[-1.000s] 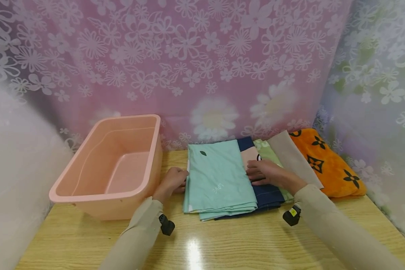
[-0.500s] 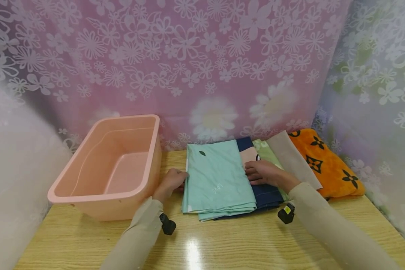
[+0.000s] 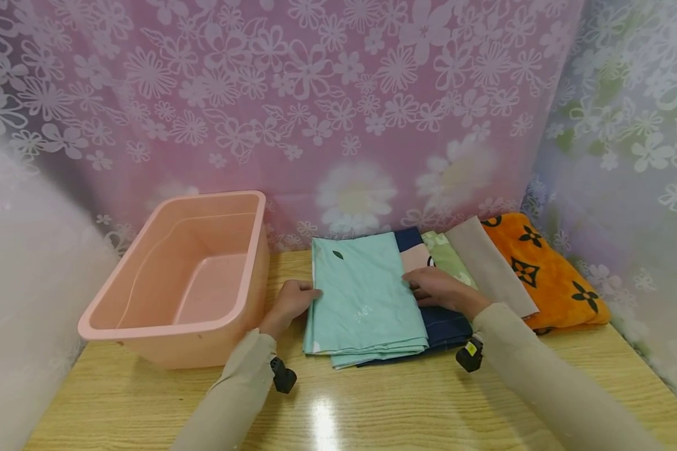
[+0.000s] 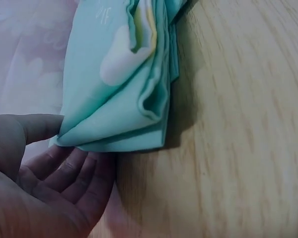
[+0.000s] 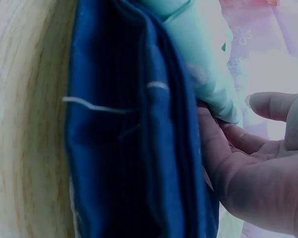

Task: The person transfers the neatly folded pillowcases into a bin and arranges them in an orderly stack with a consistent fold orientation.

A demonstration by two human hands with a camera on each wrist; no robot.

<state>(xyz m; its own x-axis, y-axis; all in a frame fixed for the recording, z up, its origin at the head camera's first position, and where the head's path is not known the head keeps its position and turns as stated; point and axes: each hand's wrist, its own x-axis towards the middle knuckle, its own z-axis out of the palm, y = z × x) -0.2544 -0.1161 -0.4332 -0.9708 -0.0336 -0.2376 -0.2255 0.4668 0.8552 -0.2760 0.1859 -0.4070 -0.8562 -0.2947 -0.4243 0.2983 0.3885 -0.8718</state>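
A folded mint-green cloth [image 3: 367, 294] with a leaf print and small lettering lies mid-table in the head view, partly over a folded navy cloth [image 3: 446, 326]. My left hand [image 3: 290, 304] pinches its left edge, thumb on top and fingers underneath, as the left wrist view of the mint-green cloth [image 4: 109, 109] shows. At the opposite edge is my right hand [image 3: 442, 291]. In the right wrist view its fingers [image 5: 243, 139] reach under the mint-green cloth beside the navy cloth [image 5: 119, 129], while the thumb [image 5: 268, 105] stands apart. Fingertips beneath the cloth are hidden.
A pink plastic tub [image 3: 248, 275] stands left of the cloths, near my left forearm. To the right, a green cloth [image 3: 448, 257], a beige cloth [image 3: 491, 266] and an orange patterned cloth [image 3: 541, 275] overlap in a row. Floral curtains [image 3: 344, 125] hang behind the table.
My left thumb has moved onto the top of the mint-green cloth's left edge. My right hand has shifted slightly left, to that cloth's right edge. The cloths lie almost as before.
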